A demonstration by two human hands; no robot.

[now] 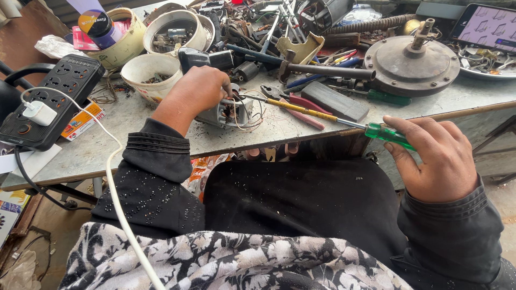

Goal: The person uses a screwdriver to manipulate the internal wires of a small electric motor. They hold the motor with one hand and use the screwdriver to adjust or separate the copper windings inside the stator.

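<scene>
Screwdriver work on a small electrical part is under way in the head view, the only one there is. The left hand [196, 94] is closed over a small grey motor-like unit [228, 111] with loose thin wires, pinning it to the bench top [97, 145]. The right hand [435, 158], off the bench edge, is wrapped round the green handle of a long screwdriver [322, 115], whose yellow-sleeved shaft runs leftward; its tip sits at the unit just beside the left fingers. Whether the tip is seated in a screw I cannot tell. Judging by the bare wires, the unit looks opened or partly stripped, with work on it unfinished. Beyond the left hand stand white bowls [150, 72] of small parts; beyond the right, a round rusty motor housing [411, 67].
</scene>
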